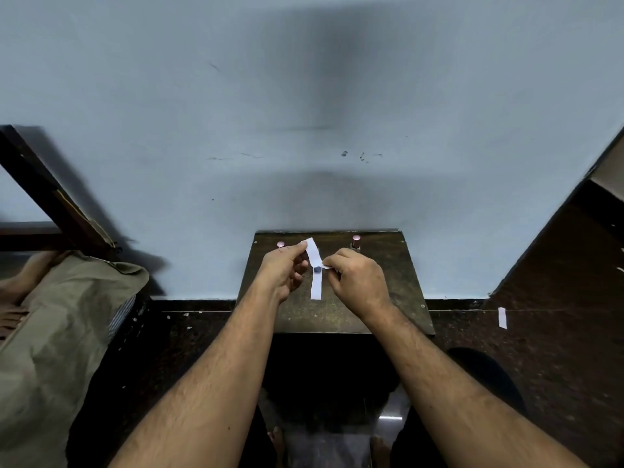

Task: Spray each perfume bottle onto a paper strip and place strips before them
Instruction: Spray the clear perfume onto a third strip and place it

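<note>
Both my hands hold one white paper strip above a small dark table. My left hand pinches the strip's upper end; my right hand pinches its lower end. A second white strip lies flat on the table between my hands. Just above it stands a bottle with a dark blue cap, mostly hidden. A pink-capped bottle stands at the table's back left, partly behind my left hand. Another pink-capped bottle stands at the back right.
The table stands against a pale blue wall. A loose white strip lies on the dark floor to the right. At left is a bed with olive cloth and a dark wooden frame. My feet show below the table.
</note>
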